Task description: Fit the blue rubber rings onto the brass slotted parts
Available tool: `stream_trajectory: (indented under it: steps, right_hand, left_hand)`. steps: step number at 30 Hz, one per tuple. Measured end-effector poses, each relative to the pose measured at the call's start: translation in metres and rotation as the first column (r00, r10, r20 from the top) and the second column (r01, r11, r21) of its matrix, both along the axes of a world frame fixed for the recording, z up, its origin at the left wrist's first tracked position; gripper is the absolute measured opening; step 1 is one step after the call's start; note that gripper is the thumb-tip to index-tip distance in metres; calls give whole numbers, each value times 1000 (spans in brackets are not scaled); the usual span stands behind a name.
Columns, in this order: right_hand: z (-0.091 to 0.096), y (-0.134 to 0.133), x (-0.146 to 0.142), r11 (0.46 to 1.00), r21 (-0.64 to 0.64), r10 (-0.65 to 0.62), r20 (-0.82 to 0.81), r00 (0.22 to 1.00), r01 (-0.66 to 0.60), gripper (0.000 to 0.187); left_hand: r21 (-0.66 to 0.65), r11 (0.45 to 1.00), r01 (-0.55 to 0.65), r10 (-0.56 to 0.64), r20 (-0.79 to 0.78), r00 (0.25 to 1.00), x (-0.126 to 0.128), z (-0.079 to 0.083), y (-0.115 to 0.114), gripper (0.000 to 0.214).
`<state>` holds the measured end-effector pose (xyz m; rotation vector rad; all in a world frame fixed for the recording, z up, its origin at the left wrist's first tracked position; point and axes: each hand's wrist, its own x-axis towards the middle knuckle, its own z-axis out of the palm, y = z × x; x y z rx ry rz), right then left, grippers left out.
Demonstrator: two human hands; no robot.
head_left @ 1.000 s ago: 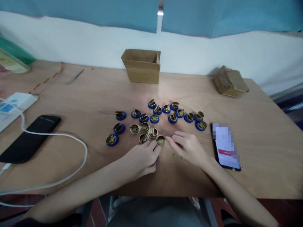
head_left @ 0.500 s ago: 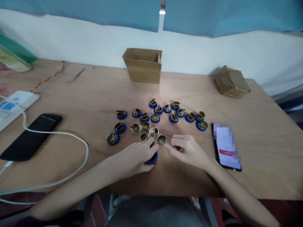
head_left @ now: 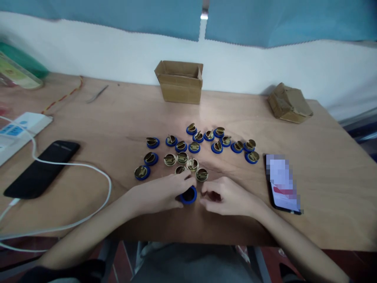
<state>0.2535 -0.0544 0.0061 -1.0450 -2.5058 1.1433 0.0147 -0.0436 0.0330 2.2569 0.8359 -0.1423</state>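
My left hand (head_left: 172, 188) curves round the left side of a blue ring-shaped piece (head_left: 188, 195) with a dark centre, thumb and fingers at its edge. My right hand (head_left: 220, 196) is just right of that ring, apart from it. Its fingers are curled with the tips close together, and whatever they may hold is hidden. Beyond the hands lie several round brass-coloured pieces (head_left: 182, 157) with pale rims, one partly covered by my left fingers. Farther out are several like pieces seated in blue rings (head_left: 194, 147), many with a raised brass flap.
An open cardboard box (head_left: 181, 91) stands against the wall, and a crumpled one (head_left: 290, 103) is at the back right. A lit phone (head_left: 282, 182) lies right. At left are a dark phone (head_left: 41, 169), a white cable (head_left: 110, 184) and a power strip (head_left: 26, 129).
My right hand has moved slightly down and left, its fingers drawn in closer. My left fingers have shifted back, so more of the blue ring shows. The camera view has shifted slightly.
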Motion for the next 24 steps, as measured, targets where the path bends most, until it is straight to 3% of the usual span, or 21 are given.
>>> stream_trajectory:
  steps: [4,10,24]
  right_hand:
    - [-4,-4,-4,1000,-9,19,64,998,-19,9]
    - [-12,-10,-9,995,98,9,106,994,-19,11]
    - [-21,-10,-5,957,269,64,169,984,-108,25]
  left_hand:
    - [-35,999,8,-7,34,999,0,-4,3,18]
    - [-52,999,-8,12,67,998,3,-9,3,10]
    - [-28,999,-20,21,35,999,7,-7,-1,11]
